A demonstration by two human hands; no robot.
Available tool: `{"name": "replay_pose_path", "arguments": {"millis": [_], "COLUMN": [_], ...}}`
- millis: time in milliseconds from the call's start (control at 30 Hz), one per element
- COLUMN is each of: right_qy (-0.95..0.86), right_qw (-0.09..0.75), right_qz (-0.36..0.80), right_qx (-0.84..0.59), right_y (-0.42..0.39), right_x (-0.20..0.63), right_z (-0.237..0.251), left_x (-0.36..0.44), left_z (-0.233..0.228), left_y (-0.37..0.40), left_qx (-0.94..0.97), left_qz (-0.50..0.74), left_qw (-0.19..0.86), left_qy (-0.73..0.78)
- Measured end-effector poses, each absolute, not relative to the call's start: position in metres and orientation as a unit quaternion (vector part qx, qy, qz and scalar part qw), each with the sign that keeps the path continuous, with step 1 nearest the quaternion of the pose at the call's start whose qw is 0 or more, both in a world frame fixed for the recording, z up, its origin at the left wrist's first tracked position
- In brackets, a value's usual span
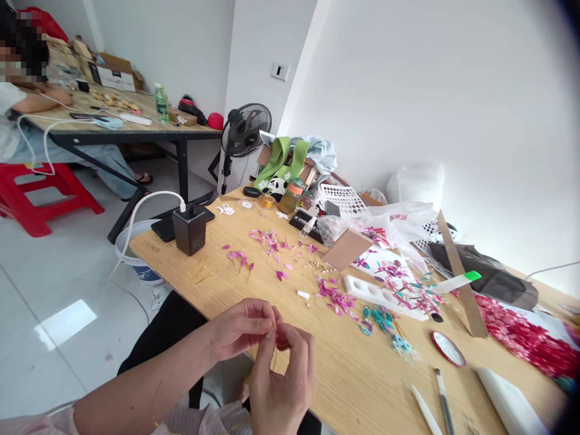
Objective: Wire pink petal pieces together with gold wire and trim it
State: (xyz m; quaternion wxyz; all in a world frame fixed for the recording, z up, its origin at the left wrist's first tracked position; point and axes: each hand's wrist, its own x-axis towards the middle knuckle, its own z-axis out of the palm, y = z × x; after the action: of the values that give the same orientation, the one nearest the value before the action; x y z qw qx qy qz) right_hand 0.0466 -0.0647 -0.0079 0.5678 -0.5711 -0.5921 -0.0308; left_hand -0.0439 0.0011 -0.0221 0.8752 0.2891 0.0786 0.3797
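My left hand [240, 329] and my right hand [283, 377] meet at the near edge of a wooden table [344, 374]. Their fingertips pinch a small reddish-pink petal piece [281, 338] together, with a thin golden wire [274, 356] hanging down from it. Most of the piece is hidden by the fingers. Loose pink petals [272, 241] lie scattered on the table beyond my hands, and a second cluster of pink petals [335, 299] lies to the right.
A black charger block [189, 229] with a white cable stands at the left corner. A white mould tray [380, 295], teal pieces [383, 320], brushes [444, 402], a wooden ruler [460, 275] and bags crowd the right. A fan [244, 130] stands behind. Another person sits at a far table [122, 130].
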Motion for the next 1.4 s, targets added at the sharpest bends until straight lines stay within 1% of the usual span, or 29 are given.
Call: {"name": "replay_pose_path", "arguments": {"millis": [300,733,900,1000,1167,1300,1400], "right_qy": [-0.596,-0.606,-0.61,-0.604,-0.541,-0.477,-0.453], "right_qw": [0.554,0.549,0.545,0.546,0.569,0.599,0.587], "right_qz": [0.012,0.001,0.022,0.076,0.242,0.332,0.417], "right_qx": [-0.581,-0.576,-0.575,-0.576,-0.57,-0.551,-0.525], "right_y": [-0.063,-0.064,-0.062,-0.061,-0.062,-0.061,-0.061], "right_x": [0.05,0.05,0.052,0.054,0.061,0.067,0.071], "right_z": [-0.012,-0.014,-0.014,-0.014,-0.013,-0.009,-0.009], "left_x": [-0.046,-0.045,-0.046,-0.046,-0.046,-0.047,-0.048], "left_z": [-0.023,-0.02,-0.021,-0.024,-0.028,-0.027,-0.026], "left_y": [0.003,0.003,0.004,0.005,0.008,0.009,0.01], "left_qx": [0.299,0.289,0.288,0.287,0.287,0.287,0.283], "left_qz": [0.387,0.382,0.388,0.401,0.409,0.421,0.429], "left_qw": [0.865,0.871,0.867,0.86,0.851,0.841,0.835], "left_qy": [0.109,0.112,0.125,0.133,0.162,0.181,0.199]}}
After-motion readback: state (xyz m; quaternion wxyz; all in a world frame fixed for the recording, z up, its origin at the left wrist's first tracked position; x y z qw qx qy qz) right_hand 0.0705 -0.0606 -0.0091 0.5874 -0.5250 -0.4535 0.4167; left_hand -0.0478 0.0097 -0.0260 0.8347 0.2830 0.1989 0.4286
